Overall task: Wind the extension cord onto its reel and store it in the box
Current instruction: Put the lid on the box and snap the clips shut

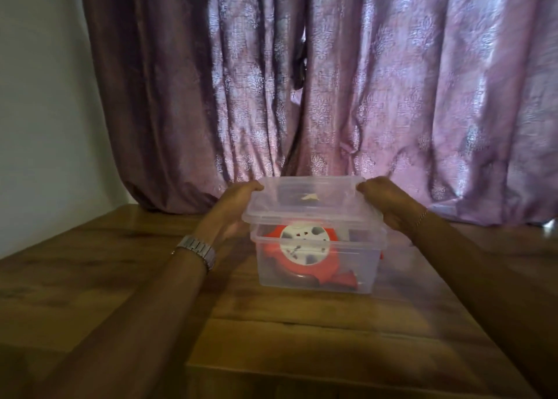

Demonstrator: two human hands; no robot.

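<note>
A clear plastic storage box (317, 266) is seen on the wooden table (271, 323), with the red round cord reel (305, 257) inside it. A clear plastic lid (311, 202) is gripped above the box's rim by the left hand (232, 208) and right hand (389, 202).

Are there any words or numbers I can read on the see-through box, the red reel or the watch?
None can be read.
Red and white extension cord reel in the clear plastic box: dark marks, too blurred.
Clear plastic lid: pale scrap, no letters visible.
Silver metal wristwatch: only the band shows.
</note>
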